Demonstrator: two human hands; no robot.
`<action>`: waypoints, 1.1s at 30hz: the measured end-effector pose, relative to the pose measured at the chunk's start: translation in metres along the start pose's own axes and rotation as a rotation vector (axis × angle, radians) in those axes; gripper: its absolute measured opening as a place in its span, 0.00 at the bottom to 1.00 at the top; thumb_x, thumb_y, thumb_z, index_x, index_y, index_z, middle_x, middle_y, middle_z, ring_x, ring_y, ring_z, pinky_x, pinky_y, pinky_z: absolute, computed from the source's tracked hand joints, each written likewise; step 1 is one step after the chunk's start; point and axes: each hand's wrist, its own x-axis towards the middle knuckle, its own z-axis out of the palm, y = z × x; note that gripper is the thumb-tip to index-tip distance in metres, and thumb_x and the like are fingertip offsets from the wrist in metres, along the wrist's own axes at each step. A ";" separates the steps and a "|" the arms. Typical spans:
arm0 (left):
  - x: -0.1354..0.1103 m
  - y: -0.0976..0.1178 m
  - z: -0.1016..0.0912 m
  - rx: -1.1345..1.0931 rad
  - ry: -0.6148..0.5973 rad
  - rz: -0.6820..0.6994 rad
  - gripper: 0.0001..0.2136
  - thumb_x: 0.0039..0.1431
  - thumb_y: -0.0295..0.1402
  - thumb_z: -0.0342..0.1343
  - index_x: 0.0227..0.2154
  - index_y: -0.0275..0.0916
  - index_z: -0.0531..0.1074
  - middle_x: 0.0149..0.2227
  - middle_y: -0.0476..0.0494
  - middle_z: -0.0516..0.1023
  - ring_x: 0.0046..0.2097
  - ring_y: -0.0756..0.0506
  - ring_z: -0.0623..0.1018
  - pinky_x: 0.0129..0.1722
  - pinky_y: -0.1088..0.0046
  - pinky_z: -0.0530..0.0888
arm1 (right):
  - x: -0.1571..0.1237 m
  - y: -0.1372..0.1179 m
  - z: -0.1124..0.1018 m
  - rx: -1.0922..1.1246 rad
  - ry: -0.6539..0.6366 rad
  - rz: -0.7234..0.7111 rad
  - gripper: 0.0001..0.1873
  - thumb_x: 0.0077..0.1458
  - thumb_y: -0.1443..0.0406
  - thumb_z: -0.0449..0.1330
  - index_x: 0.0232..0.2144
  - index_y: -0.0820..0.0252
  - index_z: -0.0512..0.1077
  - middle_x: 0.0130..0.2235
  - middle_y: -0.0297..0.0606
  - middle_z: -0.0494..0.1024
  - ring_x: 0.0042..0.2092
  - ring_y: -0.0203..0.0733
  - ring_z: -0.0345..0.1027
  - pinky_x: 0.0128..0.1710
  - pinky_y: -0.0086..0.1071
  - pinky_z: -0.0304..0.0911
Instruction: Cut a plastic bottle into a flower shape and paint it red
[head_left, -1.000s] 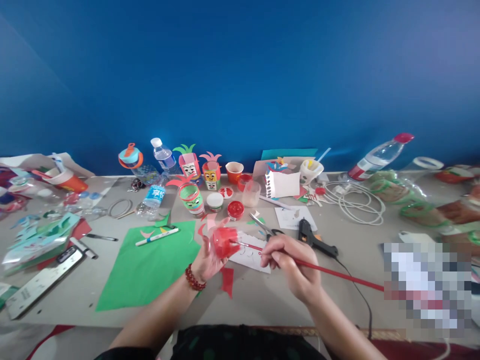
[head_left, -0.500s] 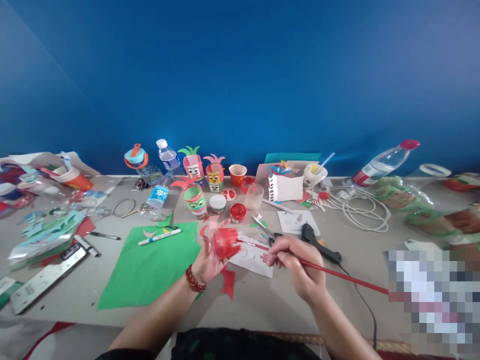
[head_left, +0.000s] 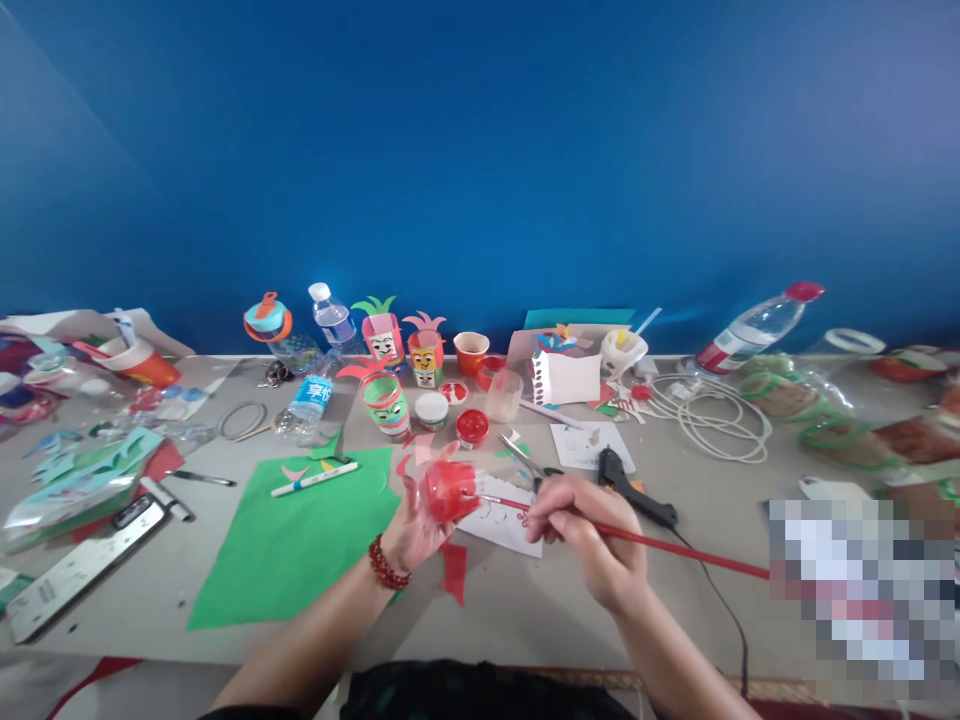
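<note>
My left hand (head_left: 415, 528) is wrapped round a clear plastic cup (head_left: 448, 491) coated in red paint, tilted so its open end faces right. A long red paintbrush (head_left: 675, 549) is pinched in my right hand (head_left: 589, 530), and its tip touches the cup near the rim. Just beyond the cup stands an open pot of red paint (head_left: 472, 428), beside a white-lidded jar (head_left: 431, 411). Under the brush lies a white paper (head_left: 501, 520) with drawn marks. Scissors (head_left: 526, 455) rest behind my right hand, their handles partly hidden.
Green paper (head_left: 292, 545) with a marker (head_left: 315, 478) lies at left. Decorated cups (head_left: 384, 405) stand at the back, near a bottle (head_left: 309, 402). To the right are a black glue gun (head_left: 634, 490), its cord, a coiled white cable (head_left: 720, 420) and a tilted bottle (head_left: 757, 330).
The view has shifted slightly. The brush tip stays at the cup's rim, and both hands keep their holds with little movement.
</note>
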 end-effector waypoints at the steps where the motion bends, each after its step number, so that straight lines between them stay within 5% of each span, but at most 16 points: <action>1: 0.000 0.000 0.000 -0.002 -0.003 0.002 0.42 0.47 0.56 0.65 0.64 0.44 0.63 0.53 0.39 0.79 0.48 0.40 0.80 0.51 0.63 0.76 | 0.000 0.000 0.000 -0.001 -0.025 0.009 0.13 0.57 0.73 0.51 0.30 0.56 0.74 0.24 0.32 0.78 0.26 0.36 0.69 0.26 0.29 0.61; 27: 0.000 0.002 0.005 -0.028 0.013 0.011 0.39 0.46 0.56 0.65 0.61 0.44 0.69 0.51 0.39 0.80 0.44 0.41 0.82 0.49 0.63 0.78 | 0.002 -0.006 0.004 0.042 0.112 0.111 0.13 0.56 0.73 0.51 0.29 0.59 0.75 0.22 0.32 0.78 0.22 0.33 0.66 0.22 0.25 0.62; 33: 0.001 0.001 0.007 -0.023 0.035 0.028 0.37 0.47 0.56 0.64 0.59 0.43 0.71 0.50 0.38 0.81 0.45 0.41 0.82 0.48 0.63 0.79 | 0.003 -0.006 0.010 0.062 0.058 0.141 0.12 0.56 0.72 0.52 0.28 0.59 0.74 0.22 0.33 0.79 0.21 0.33 0.67 0.21 0.24 0.63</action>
